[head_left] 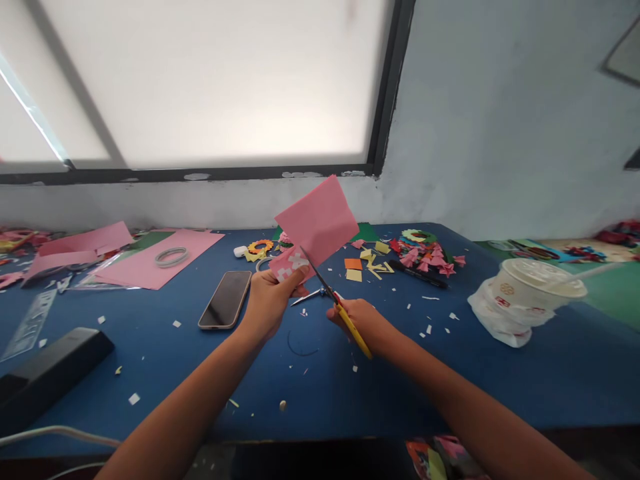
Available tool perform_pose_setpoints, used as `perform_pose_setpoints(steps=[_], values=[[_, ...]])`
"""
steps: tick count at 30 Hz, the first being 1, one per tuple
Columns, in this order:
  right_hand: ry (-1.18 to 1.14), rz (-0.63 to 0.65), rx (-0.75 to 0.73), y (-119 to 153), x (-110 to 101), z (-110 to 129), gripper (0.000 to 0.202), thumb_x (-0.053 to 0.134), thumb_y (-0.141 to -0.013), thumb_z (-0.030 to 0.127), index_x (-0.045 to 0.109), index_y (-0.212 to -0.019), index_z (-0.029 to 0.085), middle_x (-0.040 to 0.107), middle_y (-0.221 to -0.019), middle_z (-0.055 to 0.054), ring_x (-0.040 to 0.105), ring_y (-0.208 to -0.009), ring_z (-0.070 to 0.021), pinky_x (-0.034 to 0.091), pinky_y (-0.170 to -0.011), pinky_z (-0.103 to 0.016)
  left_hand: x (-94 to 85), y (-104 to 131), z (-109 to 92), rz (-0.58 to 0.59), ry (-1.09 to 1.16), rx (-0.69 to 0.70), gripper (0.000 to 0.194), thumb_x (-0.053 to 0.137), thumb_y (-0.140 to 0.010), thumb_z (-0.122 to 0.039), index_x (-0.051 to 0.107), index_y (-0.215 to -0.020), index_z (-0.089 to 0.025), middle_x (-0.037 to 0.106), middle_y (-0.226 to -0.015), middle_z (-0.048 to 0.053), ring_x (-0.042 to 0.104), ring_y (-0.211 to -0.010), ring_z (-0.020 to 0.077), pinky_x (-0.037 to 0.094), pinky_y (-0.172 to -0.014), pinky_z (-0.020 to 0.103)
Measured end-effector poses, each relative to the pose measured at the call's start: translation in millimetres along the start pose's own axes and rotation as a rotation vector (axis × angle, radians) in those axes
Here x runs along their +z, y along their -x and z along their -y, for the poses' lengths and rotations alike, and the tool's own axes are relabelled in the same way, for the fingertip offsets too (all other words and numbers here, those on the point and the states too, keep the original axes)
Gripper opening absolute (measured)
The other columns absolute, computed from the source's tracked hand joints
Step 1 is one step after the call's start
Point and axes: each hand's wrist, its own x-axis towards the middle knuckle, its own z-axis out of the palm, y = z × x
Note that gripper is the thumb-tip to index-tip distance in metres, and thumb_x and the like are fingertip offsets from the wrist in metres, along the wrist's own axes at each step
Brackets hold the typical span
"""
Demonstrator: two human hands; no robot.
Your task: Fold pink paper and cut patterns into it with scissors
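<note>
My left hand (270, 297) pinches the lower end of a pink sheet of paper (323, 220), which is held up above the table. White patches mark the paper near my thumb. Closed around the yellow handles of a pair of scissors (353, 328) is my right hand (361, 320). The dark blades point up and left, and the tip overlaps the paper's lower part beside my left thumb. Whether the blades are cutting into it I cannot tell. A second small metal tool (307, 298) lies on the table behind my hands, partly hidden.
A phone (226, 300) lies left of my left hand. Further left are pink sheets (150, 263) with a tape roll (171, 257) and a black box-shaped object (53, 373). Pink paper shapes (433, 257) and a black pen (420, 274) lie right. A lidded cup (530, 293) stands far right.
</note>
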Motion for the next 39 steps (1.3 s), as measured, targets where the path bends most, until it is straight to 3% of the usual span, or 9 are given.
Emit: perform_pose_setpoints(steps=[14, 20, 29, 39], values=[[0.109, -0.038, 0.022, -3.4, 4.6, -4.3, 0.047, 0.033, -0.086, 0.054, 0.055, -0.069, 0.017, 0.055, -0.061, -0.004, 0.048, -0.054, -0.0132, 0.024, -0.048, -0.023, 0.4, 0.4, 1.7, 0.014, 0.003, -0.011, 0.02, 0.073, -0.059, -0.032, 0.066, -0.058, -0.013, 0.061, -0.054, 0.0, 0.053, -0.05, 0.0084, 0.047, -0.049, 0.02], [0.05, -0.055, 0.024, -4.3, 6.4, -10.2, 0.047, 0.033, -0.085, 0.056, 0.056, -0.075, 0.017, 0.057, -0.064, -0.004, 0.049, -0.055, -0.0137, 0.026, -0.05, -0.023, 3.4, 2.7, -1.0, 0.036, 0.028, -0.029, 0.02, 0.074, -0.058, -0.031, 0.065, -0.058, -0.013, 0.06, -0.053, 0.0, 0.053, -0.048, 0.0079, 0.048, -0.049, 0.019], [-0.008, -0.056, -0.022, -1.7, 4.8, -9.5, 0.043, 0.032, -0.085, 0.052, 0.053, -0.069, 0.017, 0.053, -0.061, -0.002, 0.042, -0.052, -0.0119, 0.024, -0.048, -0.023, 1.1, 4.8, 4.9, 0.088, -0.036, 0.014, 0.019, 0.071, -0.063, -0.032, 0.067, -0.063, -0.013, 0.061, -0.054, 0.0, 0.053, -0.049, 0.0083, 0.049, -0.051, 0.021], [-0.064, -0.071, 0.01, -4.5, 7.1, -11.1, 0.043, 0.035, -0.081, 0.057, 0.05, -0.07, 0.018, 0.056, -0.064, -0.003, 0.049, -0.056, -0.0141, 0.025, -0.049, -0.023, 4.3, 8.6, 1.7, 0.075, -0.081, 0.015, 0.023, 0.072, -0.061, -0.034, 0.064, -0.057, -0.013, 0.058, -0.049, -0.002, 0.052, -0.045, 0.0083, 0.05, -0.049, 0.022]])
